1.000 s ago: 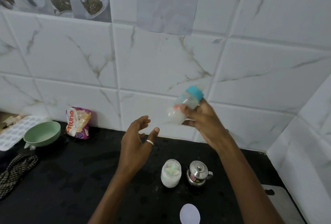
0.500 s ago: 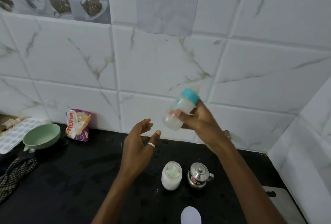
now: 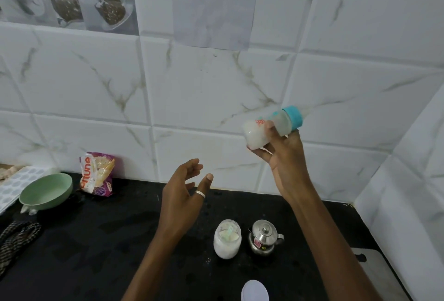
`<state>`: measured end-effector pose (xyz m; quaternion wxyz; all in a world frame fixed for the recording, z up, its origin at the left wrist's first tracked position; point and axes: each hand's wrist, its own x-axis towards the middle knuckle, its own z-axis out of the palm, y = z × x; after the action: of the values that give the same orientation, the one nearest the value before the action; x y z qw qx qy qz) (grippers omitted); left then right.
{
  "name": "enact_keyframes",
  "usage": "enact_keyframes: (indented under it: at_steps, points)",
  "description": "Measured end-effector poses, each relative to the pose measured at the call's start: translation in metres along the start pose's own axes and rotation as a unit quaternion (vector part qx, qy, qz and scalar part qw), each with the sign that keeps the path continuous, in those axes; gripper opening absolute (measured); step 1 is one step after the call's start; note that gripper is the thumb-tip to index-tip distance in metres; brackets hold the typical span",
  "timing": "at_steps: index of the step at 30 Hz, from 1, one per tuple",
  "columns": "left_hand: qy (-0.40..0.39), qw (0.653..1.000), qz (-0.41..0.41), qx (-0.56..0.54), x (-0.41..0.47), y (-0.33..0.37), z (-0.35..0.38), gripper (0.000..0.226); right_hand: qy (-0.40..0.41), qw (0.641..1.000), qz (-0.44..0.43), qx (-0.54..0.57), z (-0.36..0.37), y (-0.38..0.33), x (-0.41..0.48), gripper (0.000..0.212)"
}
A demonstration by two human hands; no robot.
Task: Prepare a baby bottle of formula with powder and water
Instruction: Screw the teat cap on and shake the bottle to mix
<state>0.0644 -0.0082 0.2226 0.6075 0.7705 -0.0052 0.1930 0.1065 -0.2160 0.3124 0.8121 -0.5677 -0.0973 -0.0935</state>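
My right hand (image 3: 282, 154) grips a small baby bottle (image 3: 269, 126) with a teal collar, held up in front of the tiled wall and tilted with its top up and to the right. The bottle holds white liquid. My left hand (image 3: 185, 191), with a ring on one finger, hovers empty above the black counter, fingers apart. Below on the counter stands an open glass jar of white powder (image 3: 227, 238) with a pale scoop inside. Just right of the jar sits a small steel kettle (image 3: 264, 237) with its lid on.
A white round lid (image 3: 254, 291) lies at the counter's front edge. A green bowl (image 3: 45, 191), a snack packet (image 3: 97, 173), a white moulded tray (image 3: 14, 181) and a patterned cloth (image 3: 15, 237) sit at the left. A grey board (image 3: 374, 269) lies by the right wall.
My right hand has swung the bottle around in the air and now carries it further right, tilted more sideways. My left hand has stayed put, empty.
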Motion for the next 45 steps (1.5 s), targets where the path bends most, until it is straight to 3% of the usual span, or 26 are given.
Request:
enact_keyframes:
  at_steps: [4,7,9,13,15,18,23,27,30,32,36,38,41,45]
  points:
    - [-0.002,1.000,0.011,0.009,0.005,0.003,0.001,0.048,-0.116,0.975,0.056,-0.184,0.000,0.008,-0.006,0.072]
    - [-0.002,1.000,0.009,0.004,0.006,0.004,0.002,0.047,-0.047,0.997,0.020,-0.055,-0.008,0.001,0.000,0.062]
    - [0.001,1.000,0.001,-0.003,0.006,0.003,0.002,0.046,0.004,1.000,0.000,0.012,-0.009,-0.001,0.004,0.069]
    - [-0.005,1.000,0.008,-0.002,0.007,0.004,-0.001,0.049,-0.092,0.982,0.059,-0.152,-0.008,0.009,-0.005,0.073]
    - [0.000,1.000,0.010,-0.004,0.008,0.005,-0.002,0.048,-0.076,0.989,0.045,-0.117,-0.015,0.006,-0.002,0.067]
    - [0.006,1.000,0.009,-0.007,0.008,0.004,-0.003,0.047,0.010,1.000,-0.002,0.018,-0.018,0.000,0.002,0.058]
    - [0.000,1.000,0.012,0.002,0.009,0.004,-0.002,0.047,-0.104,0.985,0.051,-0.131,-0.012,0.012,-0.011,0.064]
    - [0.005,1.000,0.004,-0.004,0.008,0.004,0.000,0.047,0.019,0.998,-0.006,0.056,-0.013,0.000,-0.001,0.065]
    - [0.003,1.000,0.002,-0.001,0.008,0.005,-0.001,0.047,-0.026,0.998,0.026,-0.046,-0.006,0.001,-0.002,0.076]
    - [0.000,1.000,0.006,0.008,0.009,0.005,0.000,0.046,-0.084,0.989,0.050,-0.109,-0.006,0.005,-0.004,0.068]
    - [0.003,1.000,0.003,0.008,0.007,0.005,0.000,0.047,0.013,0.997,0.007,0.081,-0.006,0.003,0.004,0.058]
    - [0.003,1.000,0.002,0.007,0.007,0.006,0.000,0.048,0.002,0.999,0.019,0.040,0.000,0.007,0.003,0.063]
    - [0.000,1.000,0.003,0.008,0.007,0.007,-0.001,0.048,-0.095,0.987,0.080,-0.104,0.002,0.015,-0.004,0.066]
    - [0.004,1.000,0.002,0.003,0.005,0.009,-0.003,0.046,0.010,0.995,0.034,0.091,0.000,0.007,0.002,0.061]
